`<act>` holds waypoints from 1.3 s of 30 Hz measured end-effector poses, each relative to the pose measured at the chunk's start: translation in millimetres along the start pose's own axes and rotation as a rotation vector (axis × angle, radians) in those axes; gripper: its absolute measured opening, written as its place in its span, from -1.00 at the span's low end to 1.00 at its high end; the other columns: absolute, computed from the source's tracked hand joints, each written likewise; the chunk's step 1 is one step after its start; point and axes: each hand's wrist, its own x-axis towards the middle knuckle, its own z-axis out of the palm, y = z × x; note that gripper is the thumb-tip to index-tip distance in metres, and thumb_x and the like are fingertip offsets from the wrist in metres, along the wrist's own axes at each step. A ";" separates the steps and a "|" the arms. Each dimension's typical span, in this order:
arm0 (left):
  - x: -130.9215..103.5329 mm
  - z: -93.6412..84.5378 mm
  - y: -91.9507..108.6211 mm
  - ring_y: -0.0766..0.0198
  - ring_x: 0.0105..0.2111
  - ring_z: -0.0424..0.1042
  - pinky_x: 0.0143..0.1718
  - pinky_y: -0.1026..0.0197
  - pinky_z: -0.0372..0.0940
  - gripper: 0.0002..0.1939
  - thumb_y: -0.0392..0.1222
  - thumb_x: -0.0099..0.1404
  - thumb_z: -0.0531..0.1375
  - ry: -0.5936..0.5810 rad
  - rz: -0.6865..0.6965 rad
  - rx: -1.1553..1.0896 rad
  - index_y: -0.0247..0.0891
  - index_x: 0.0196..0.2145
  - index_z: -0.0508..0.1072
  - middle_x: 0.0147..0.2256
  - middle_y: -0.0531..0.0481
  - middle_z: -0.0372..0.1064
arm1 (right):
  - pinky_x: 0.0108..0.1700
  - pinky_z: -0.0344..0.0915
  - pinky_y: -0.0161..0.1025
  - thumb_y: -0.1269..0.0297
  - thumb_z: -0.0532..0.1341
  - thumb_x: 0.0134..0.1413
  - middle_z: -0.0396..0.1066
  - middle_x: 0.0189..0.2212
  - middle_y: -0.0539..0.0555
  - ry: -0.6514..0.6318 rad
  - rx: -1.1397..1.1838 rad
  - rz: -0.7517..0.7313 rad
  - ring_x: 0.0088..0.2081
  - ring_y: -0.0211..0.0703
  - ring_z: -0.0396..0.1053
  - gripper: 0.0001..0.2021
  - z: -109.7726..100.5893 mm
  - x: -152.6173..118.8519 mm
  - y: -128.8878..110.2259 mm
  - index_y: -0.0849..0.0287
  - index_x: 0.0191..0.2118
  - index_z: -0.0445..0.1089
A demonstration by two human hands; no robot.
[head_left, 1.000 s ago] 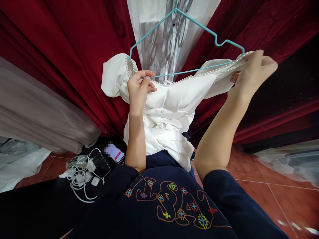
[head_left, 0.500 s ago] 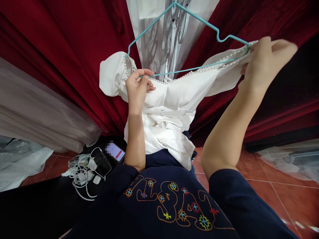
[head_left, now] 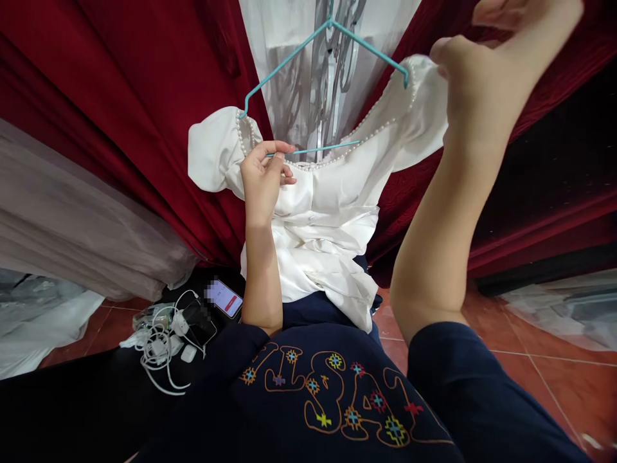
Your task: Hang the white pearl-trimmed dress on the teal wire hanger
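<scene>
A white dress [head_left: 332, 193] with a pearl-trimmed neckline and puffed sleeves hangs on a light-blue clothes hanger [head_left: 289, 61]. Its lower part lies bunched over my lap. My left hand [head_left: 267, 173] pinches the lower bar of the hanger at the left of the neckline. Both ends of the hanger sit inside the dress's shoulders. Up at the right, my right hand [head_left: 501, 71] is raised beside the right puffed sleeve [head_left: 424, 116], thumb and fingers apart and slightly blurred, holding nothing that I can see.
Dark red curtains [head_left: 178, 96] hang on both sides, with a grey metal frame [head_left: 328, 83] between them. At my left, a black surface [head_left: 87, 399] bears a lit phone [head_left: 225, 299] and tangled white cables [head_left: 161, 350]. Sheer fabric [head_left: 569, 308] lies over the red floor tiles [head_left: 554, 379] at right.
My right hand has let go of the right shoulder and moved upward. That shoulder, stretched outward before, now rests on the hanger's right end. The hanger has dropped slightly.
</scene>
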 end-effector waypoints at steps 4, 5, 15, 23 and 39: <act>-6.7 2.4 8.2 0.24 -0.47 0.46 -0.51 0.10 0.53 -0.95 -0.11 0.41 0.32 -0.002 -0.011 -0.004 -0.04 -0.24 0.61 -0.08 -0.02 0.62 | -0.18 0.31 -0.22 0.46 0.20 0.07 0.33 -0.27 0.05 0.037 0.229 -0.211 -0.23 -0.23 0.37 -0.88 7.6 -74.1 -44.4 0.12 -0.26 0.36; -7.9 3.2 9.5 0.26 -0.48 0.45 -0.52 0.12 0.52 -0.94 -0.09 0.43 0.32 -0.004 -0.013 -0.010 -0.04 -0.23 0.61 -0.08 -0.01 0.62 | -0.15 0.35 -0.19 0.43 0.20 0.14 0.40 -0.26 0.06 -0.043 0.170 -0.183 -0.20 -0.19 0.41 -0.91 12.5 -90.5 -45.7 0.10 -0.26 0.36; -30.1 13.5 23.0 0.21 -0.27 0.64 -0.31 0.21 0.58 -0.91 -0.12 0.50 0.28 0.032 -0.050 -0.026 -0.06 -0.07 0.55 -0.02 -0.02 0.63 | 0.33 0.27 0.25 0.20 0.21 0.29 0.54 0.03 0.11 -0.427 -0.168 -0.114 0.14 0.16 0.43 -0.77 24.8 -146.7 -25.7 -0.07 0.03 0.45; -28.8 -21.2 34.3 0.09 -0.09 0.63 -0.10 0.09 0.55 -0.88 -0.04 0.53 0.28 0.246 0.205 0.229 -0.07 -0.09 0.56 -0.15 -0.03 0.59 | 0.37 0.25 0.31 0.21 0.21 0.26 0.52 0.08 0.13 -0.478 -0.219 -0.094 0.19 0.20 0.41 -0.69 26.0 -150.3 -39.8 -0.07 0.09 0.47; 34.5 -39.8 13.9 0.11 0.35 0.22 0.55 0.01 -0.11 -0.57 -0.54 0.33 0.40 0.371 0.409 0.561 -0.15 0.02 0.48 0.18 0.07 0.44 | 0.33 0.25 0.37 0.15 0.19 0.33 0.49 0.00 0.16 -0.517 -0.285 -0.105 0.13 0.23 0.40 -0.71 31.0 -146.7 -39.4 -0.05 0.10 0.48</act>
